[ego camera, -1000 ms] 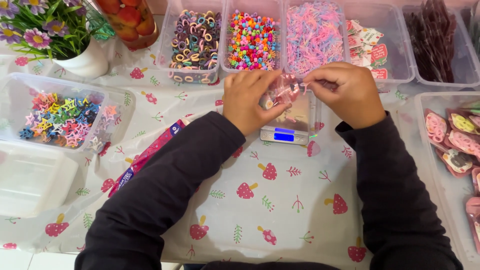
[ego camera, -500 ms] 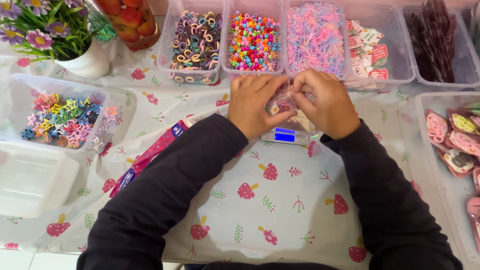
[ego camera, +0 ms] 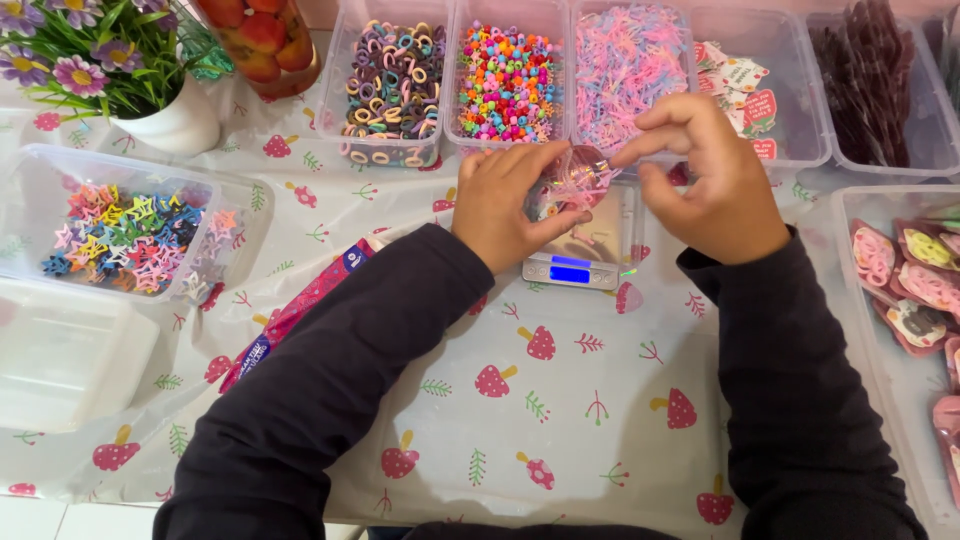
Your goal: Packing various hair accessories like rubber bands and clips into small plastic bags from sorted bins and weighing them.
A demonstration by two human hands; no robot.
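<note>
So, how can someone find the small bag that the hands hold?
Find the row of clear tubs at the table's far edge. In front of it, a small scale stands. The pink bag is above it, in the left hand: the only one open.

The left hand (ego camera: 500, 205) covers most of the small clear pouch (ego camera: 572, 180), so its contents are too blurred to tell apart. The scale (ego camera: 585, 255) beneath shows only its lit front. The top edge cuts off the far containers (ego camera: 870, 80).

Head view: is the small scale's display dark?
No, the scale shows a lit blue display, just below the left hand holding the clear pouch.
</note>
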